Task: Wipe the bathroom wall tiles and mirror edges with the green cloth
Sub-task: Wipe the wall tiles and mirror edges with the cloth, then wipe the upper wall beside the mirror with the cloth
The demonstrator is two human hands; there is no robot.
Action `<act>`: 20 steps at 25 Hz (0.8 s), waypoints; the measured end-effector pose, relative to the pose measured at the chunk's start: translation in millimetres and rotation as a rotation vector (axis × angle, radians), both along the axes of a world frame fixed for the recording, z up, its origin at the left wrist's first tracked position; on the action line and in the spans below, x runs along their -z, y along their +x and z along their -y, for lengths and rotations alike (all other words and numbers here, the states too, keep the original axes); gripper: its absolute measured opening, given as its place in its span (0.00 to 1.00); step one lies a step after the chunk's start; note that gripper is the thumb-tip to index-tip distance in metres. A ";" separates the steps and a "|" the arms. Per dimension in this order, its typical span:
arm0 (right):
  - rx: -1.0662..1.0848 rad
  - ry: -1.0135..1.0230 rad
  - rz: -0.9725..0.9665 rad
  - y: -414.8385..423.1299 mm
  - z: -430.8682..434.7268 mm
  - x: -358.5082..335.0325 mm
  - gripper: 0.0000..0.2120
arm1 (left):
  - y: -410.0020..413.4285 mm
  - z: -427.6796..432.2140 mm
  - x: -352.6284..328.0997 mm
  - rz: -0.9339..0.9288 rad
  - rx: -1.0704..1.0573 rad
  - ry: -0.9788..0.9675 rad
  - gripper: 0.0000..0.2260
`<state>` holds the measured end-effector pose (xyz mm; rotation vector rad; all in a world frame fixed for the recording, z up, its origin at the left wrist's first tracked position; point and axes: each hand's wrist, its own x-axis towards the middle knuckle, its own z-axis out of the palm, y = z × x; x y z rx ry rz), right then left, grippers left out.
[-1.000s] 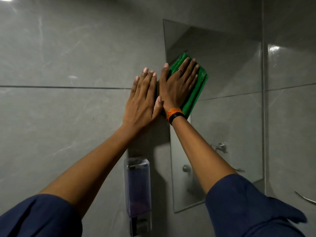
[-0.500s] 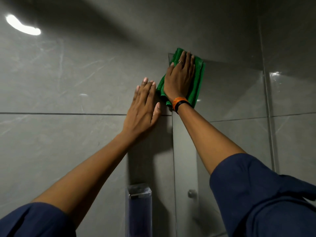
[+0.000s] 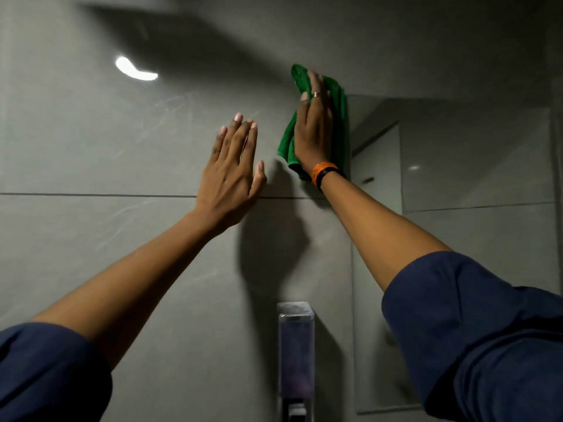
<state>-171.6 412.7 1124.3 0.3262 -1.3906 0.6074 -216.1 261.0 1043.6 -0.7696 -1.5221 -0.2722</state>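
Note:
My right hand (image 3: 313, 129) presses the folded green cloth (image 3: 339, 129) flat against the grey wall tiles (image 3: 91, 141), at the top left corner of the mirror (image 3: 457, 166). The cloth reaches a little above the mirror's top edge and covers its left edge there. A ring and an orange and black wristband show on that hand. My left hand (image 3: 233, 175) lies flat on the tile to the left of the cloth, fingers spread, holding nothing. Most of the cloth under the palm is hidden.
A clear soap dispenser (image 3: 295, 351) with purple liquid hangs on the wall below the hands, just left of the mirror's edge. A horizontal grout line (image 3: 91, 194) crosses the tiles. A ceiling light reflects (image 3: 135, 70) on the upper left tile.
My right hand has slid the cloth up the mirror's left edge to its top corner. The view has tilted upward. My left hand stays flat on the tile.

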 end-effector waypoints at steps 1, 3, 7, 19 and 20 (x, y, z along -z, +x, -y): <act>0.012 0.016 -0.023 -3.9 11.4 10.7 0.22 | -0.1 15.1 3.6 0.005 -0.045 -0.004 0.29; 0.069 0.069 -0.060 -10.0 36.0 33.4 0.22 | 4.7 42.9 8.7 0.003 -0.125 -0.033 0.29; 0.165 0.180 -0.015 -15.2 80.7 111.7 0.22 | 2.5 94.8 59.2 0.081 -0.204 -0.066 0.30; 0.182 0.034 0.522 3.7 156.3 433.3 0.21 | -4.8 174.8 341.1 0.626 -0.159 -0.174 0.31; 0.152 -0.008 0.592 10.5 160.3 471.4 0.21 | 2.8 177.5 376.3 0.704 -0.150 -0.177 0.31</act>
